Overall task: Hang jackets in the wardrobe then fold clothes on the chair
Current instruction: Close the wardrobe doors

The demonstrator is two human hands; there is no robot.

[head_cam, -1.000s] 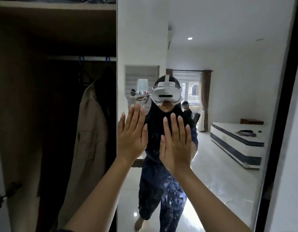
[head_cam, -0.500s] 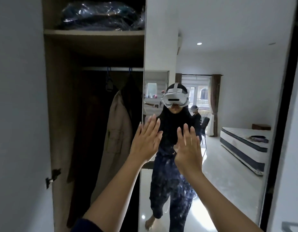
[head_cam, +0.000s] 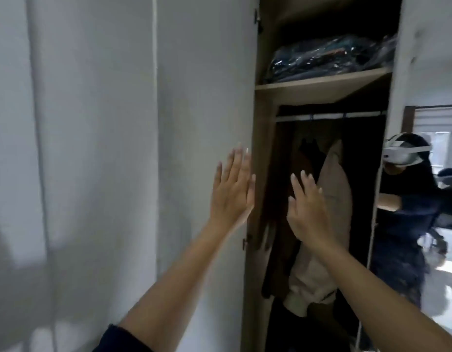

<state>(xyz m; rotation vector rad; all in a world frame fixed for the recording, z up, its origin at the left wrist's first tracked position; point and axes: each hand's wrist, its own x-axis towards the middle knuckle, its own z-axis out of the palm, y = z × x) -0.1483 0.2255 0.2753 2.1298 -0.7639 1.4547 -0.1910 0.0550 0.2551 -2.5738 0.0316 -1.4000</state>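
The open wardrobe (head_cam: 264, 174) shows a metal rail (head_cam: 329, 115) with a beige jacket (head_cam: 331, 189) and a dark jacket (head_cam: 303, 158) hanging from it. My left hand (head_cam: 232, 194) is raised flat with straight fingers in front of the white open door (head_cam: 202, 123), near its edge. My right hand (head_cam: 307, 209) is also flat and raised, in front of the hanging jackets; whether it touches them I cannot tell. Neither hand holds anything.
A shelf (head_cam: 321, 85) above the rail carries clothes wrapped in clear plastic (head_cam: 331, 57). The mirrored door (head_cam: 423, 199) on the right reflects me and the room behind. White wall panels (head_cam: 67, 148) fill the left.
My view has swung left, from the mirrored door to the open wardrobe and its white door. Both flat hands have moved left with it, off the mirror.
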